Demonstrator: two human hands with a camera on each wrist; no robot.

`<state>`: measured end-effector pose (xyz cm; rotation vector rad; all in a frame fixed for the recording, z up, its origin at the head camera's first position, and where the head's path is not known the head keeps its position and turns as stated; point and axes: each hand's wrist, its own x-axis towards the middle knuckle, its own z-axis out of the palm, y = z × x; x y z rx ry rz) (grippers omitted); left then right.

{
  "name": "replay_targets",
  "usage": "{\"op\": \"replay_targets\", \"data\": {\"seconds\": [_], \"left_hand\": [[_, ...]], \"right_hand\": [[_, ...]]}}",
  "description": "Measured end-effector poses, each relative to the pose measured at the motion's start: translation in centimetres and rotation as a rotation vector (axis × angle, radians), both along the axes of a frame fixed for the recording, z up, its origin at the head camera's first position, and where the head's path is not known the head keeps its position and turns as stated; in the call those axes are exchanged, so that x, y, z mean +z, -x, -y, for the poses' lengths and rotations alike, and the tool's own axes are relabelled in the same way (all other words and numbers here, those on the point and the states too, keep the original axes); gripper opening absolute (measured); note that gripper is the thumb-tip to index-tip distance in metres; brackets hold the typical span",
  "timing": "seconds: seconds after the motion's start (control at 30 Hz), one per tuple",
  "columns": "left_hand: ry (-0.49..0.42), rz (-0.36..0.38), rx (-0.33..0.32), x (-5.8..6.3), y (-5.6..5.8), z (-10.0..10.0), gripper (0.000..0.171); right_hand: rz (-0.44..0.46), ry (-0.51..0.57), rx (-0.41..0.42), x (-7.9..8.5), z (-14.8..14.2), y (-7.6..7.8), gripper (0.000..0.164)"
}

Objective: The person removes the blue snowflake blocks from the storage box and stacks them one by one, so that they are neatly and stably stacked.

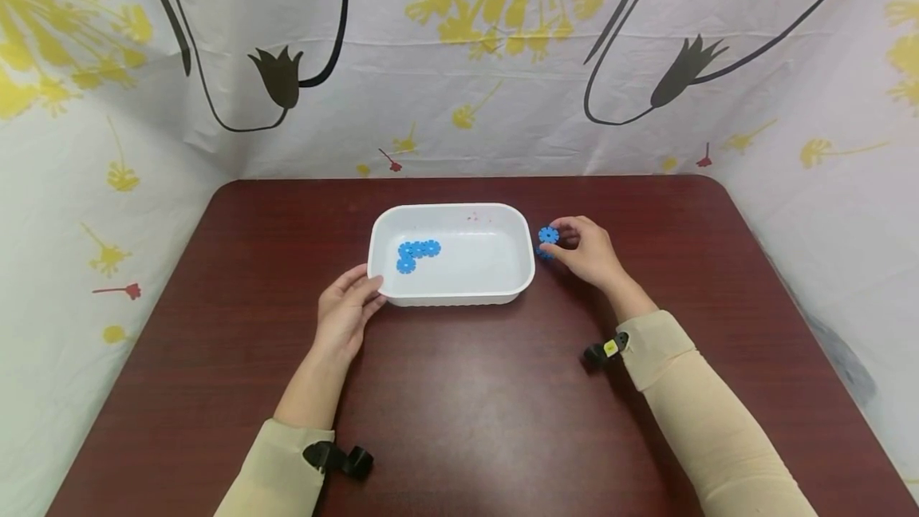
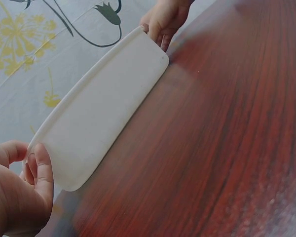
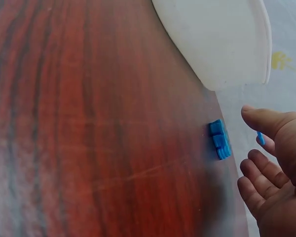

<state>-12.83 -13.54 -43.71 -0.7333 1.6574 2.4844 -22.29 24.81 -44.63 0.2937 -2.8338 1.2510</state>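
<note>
A white plastic tray [image 1: 452, 299] sits on the table, and my left hand [image 1: 345, 313] grips its left front corner, thumb at the rim. In the left wrist view the fingers bend over the tray's edge. Several blue notched plastic discs [image 1: 406, 265] lie grouped in the left part of the tray. Just right of the tray, my right hand [image 1: 590, 252] pinches one blue notched disc [image 1: 549, 235] between thumb and index finger. Below it, a small blue stack of discs [image 3: 219, 139] is on the table. In the right wrist view the thumb mostly hides the pinched disc [image 3: 260, 138].
The dark red wood-grain table [image 1: 459, 389] has rounded far corners. Behind it hangs a white cloth [image 1: 431, 102] with yellow and grey flower prints. Each sleeve cuff carries a black wrist strap [image 1: 606, 349].
</note>
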Motion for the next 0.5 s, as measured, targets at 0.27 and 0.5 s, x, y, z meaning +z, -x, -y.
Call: {"op": "replay_targets", "data": {"seconds": [0.27, 0.5], "left_hand": [[0.006, 0.001, 0.000, 0.01, -0.04, 0.00, 0.045], [0.006, 0.007, 0.011, 0.03, 0.00, -0.07, 0.043]], "right_hand": [[-0.004, -0.041, 0.020, -0.65, -0.12, -0.13, 0.041], [-0.010, -0.050, 0.036, -0.92, -0.25, -0.25, 0.040]]}}
